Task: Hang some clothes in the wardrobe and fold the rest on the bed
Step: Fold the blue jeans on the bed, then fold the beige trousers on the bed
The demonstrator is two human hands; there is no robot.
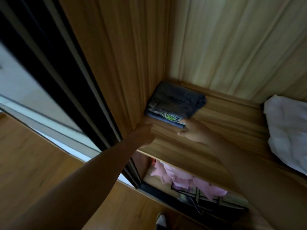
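Note:
A small stack of folded dark clothes point(174, 102), grey-blue denim over a piece with a green print, lies in the back left corner of a wooden wardrobe shelf point(224, 123). My right hand point(193, 131) reaches onto the shelf with fingers straight, its fingertips touching the front edge of the stack. My left hand point(142, 133) stretches toward the shelf's left end by the side wall, just short of the stack, holding nothing. Both hands are blurred by motion.
A crumpled white cloth point(287, 130) lies at the right end of the same shelf. Below the shelf hang pink garments point(187, 178) above a dark rack. A dark sliding door frame point(54, 77) stands to the left. Wooden floor point(33, 155) lies below.

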